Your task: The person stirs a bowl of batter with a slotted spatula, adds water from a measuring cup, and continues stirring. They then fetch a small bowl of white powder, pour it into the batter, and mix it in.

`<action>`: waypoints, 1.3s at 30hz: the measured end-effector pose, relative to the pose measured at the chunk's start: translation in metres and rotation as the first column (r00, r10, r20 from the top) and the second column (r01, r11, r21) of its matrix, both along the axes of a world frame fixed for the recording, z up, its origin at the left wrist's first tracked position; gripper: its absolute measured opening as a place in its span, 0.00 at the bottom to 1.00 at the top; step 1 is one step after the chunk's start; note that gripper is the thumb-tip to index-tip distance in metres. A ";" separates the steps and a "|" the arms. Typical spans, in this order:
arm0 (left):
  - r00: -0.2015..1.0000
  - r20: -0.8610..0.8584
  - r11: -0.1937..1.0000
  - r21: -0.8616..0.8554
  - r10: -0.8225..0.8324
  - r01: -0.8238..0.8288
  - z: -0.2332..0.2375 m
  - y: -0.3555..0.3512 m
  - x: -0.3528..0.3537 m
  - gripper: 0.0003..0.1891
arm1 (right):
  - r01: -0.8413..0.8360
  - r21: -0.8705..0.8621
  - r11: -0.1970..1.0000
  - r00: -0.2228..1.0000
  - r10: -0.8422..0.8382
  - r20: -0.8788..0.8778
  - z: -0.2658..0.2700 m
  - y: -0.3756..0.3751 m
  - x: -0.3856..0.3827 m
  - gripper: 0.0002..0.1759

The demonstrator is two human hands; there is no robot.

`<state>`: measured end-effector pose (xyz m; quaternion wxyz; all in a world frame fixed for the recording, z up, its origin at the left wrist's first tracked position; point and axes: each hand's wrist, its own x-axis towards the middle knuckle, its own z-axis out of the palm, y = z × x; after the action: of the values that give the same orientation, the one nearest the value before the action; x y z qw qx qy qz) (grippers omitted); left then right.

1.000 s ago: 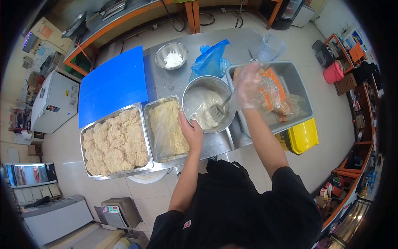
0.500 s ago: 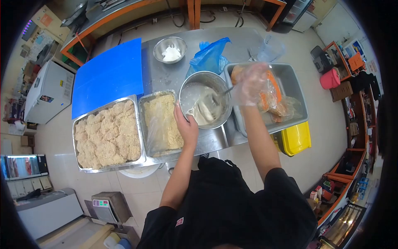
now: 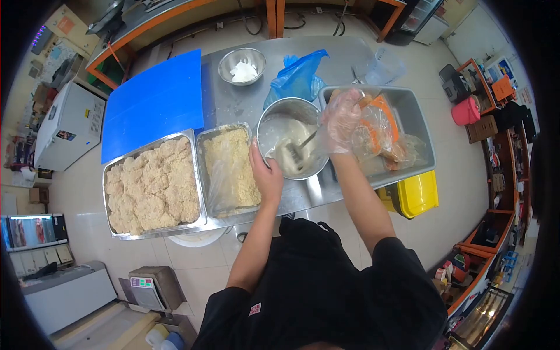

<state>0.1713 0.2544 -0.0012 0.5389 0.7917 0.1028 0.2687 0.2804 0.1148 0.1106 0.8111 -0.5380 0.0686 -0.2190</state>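
A deep metal pot [image 3: 270, 119] with whitish liquid batter [image 3: 286, 129] inside stands near the table's front edge. My bare left hand [image 3: 267, 178] steadies it, gripping its near left side. My right hand [image 3: 341, 122], in a clear plastic glove, is closed round the handle of a whisk [image 3: 294, 154]. The whisk's head dips into the batter and is blurred by motion. Left of the pot, a metal tray of crumbs [image 3: 239, 175] is partly covered by clear plastic. Beside that, a bigger tray holds crumb-coated pieces [image 3: 153, 186].
A grey tub [image 3: 429, 137] with orange-and-clear plastic bags [image 3: 382, 131] stands right of the pot. Behind are a blue plastic bag [image 3: 296, 79], a metal bowl with white powder [image 3: 244, 70] and a clear jug [image 3: 386, 67]. A blue board [image 3: 154, 105] lies at left; a yellow-lidded bin [image 3: 417, 195] stands below.
My right hand has moved slightly left and down toward the pot, swinging the whisk through the batter. My left hand still holds the pot.
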 end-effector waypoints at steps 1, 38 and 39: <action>1.000 0.004 1.000 0.008 0.003 -0.003 0.001 -0.002 0.000 0.31 | 0.021 0.110 0.994 1.000 -0.020 -0.009 0.003 0.008 0.002 0.29; 0.994 -0.104 0.990 -0.137 0.015 -0.030 -0.040 0.025 0.030 0.32 | 0.504 -0.167 0.847 0.856 -0.516 -0.037 -0.077 -0.017 0.062 0.34; 0.993 -0.115 0.991 -0.133 0.008 -0.024 -0.038 0.027 0.032 0.33 | 0.421 -0.137 0.897 0.902 -0.430 -0.044 -0.074 -0.018 0.059 0.34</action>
<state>0.2034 0.2813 -0.0396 0.5821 0.7668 0.1575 0.2198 0.3395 0.0969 0.0367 0.7055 -0.5668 0.2007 -0.3752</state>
